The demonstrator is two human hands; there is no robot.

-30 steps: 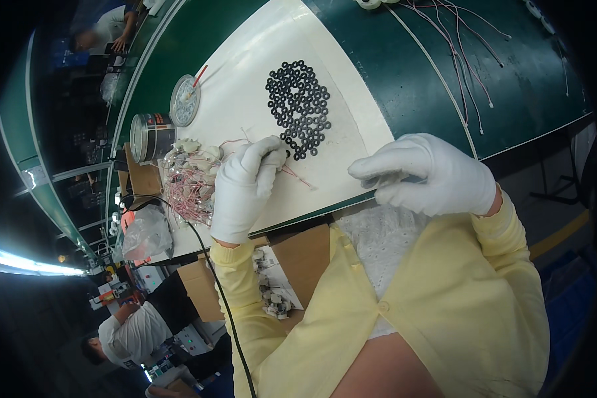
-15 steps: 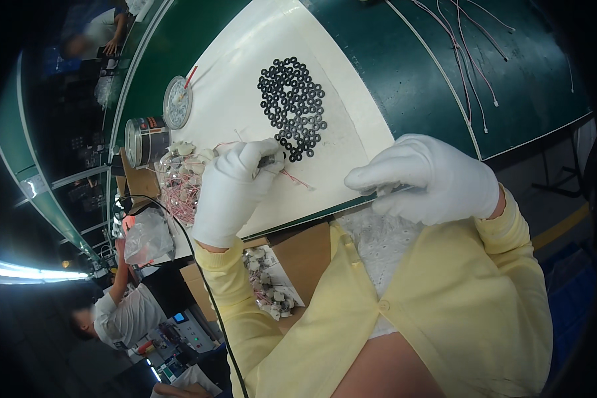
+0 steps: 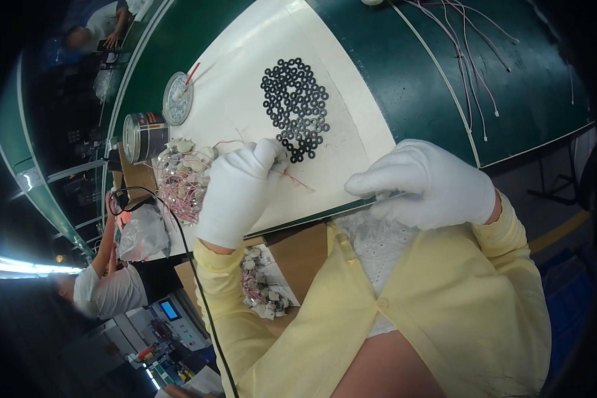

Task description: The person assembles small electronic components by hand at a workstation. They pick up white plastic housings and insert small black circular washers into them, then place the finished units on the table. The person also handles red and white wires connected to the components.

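Note:
My left hand (image 3: 235, 196), in a white glove, is closed over the white work sheet (image 3: 239, 73). Its thumb and fingers pinch a small wired part, mostly hidden by the glove. A thin red-and-white wire (image 3: 300, 180) trails from it to the right. Just beyond the fingertips lies a patch of black rings (image 3: 297, 126). My right hand (image 3: 428, 186), gloved too, hovers at the table's near edge with its fingers curled toward the thumb; whatever is between them I cannot make out. Left of my left hand is a heap of whitish parts with pink wires (image 3: 179, 182).
A dark can (image 3: 146, 137) and a round dish (image 3: 178, 99) with a red-tipped stick stand behind the heap. Loose wires (image 3: 467, 79) lie on the green table at right. Below the edge sits a cardboard box (image 3: 305, 265) with more parts. A black cable (image 3: 196, 275) crosses by my left arm.
My left hand has turned slightly, hiding more of the small part. The right hand stays nearly in place. In the background at left, a co-worker has shifted.

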